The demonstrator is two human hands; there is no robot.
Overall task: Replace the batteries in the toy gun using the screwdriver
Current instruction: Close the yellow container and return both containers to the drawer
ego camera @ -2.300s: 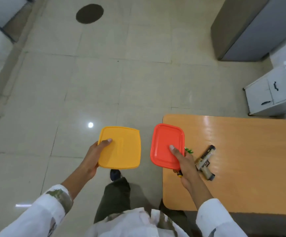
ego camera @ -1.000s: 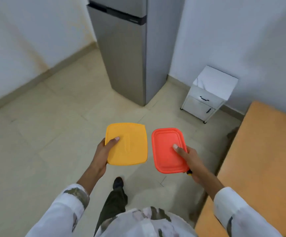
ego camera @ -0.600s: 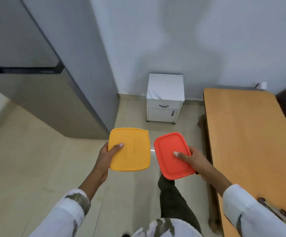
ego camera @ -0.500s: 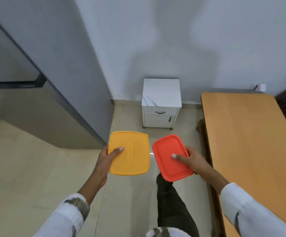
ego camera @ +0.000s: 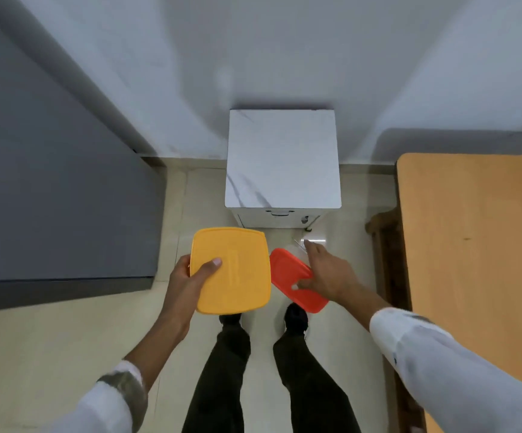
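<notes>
My left hand (ego camera: 190, 278) grips a yellow square lidded container (ego camera: 231, 270) by its left edge, thumb on the lid. My right hand (ego camera: 326, 271) holds a red lidded container (ego camera: 291, 273), tilted, with the thumb on the lid and the index finger stretched out toward the white cabinet (ego camera: 283, 160). Neither the toy gun nor the screwdriver shows in this view.
I stand facing a small white marble-topped cabinet against the wall. A grey refrigerator (ego camera: 50, 182) fills the left. The orange wooden table (ego camera: 478, 245) runs along the right edge. My legs (ego camera: 269, 370) and shoes are below on the tiled floor.
The view has turned from the table with the toy gun toward the wall and come close to the white cabinet. The red container tilted and my right index finger extended.
</notes>
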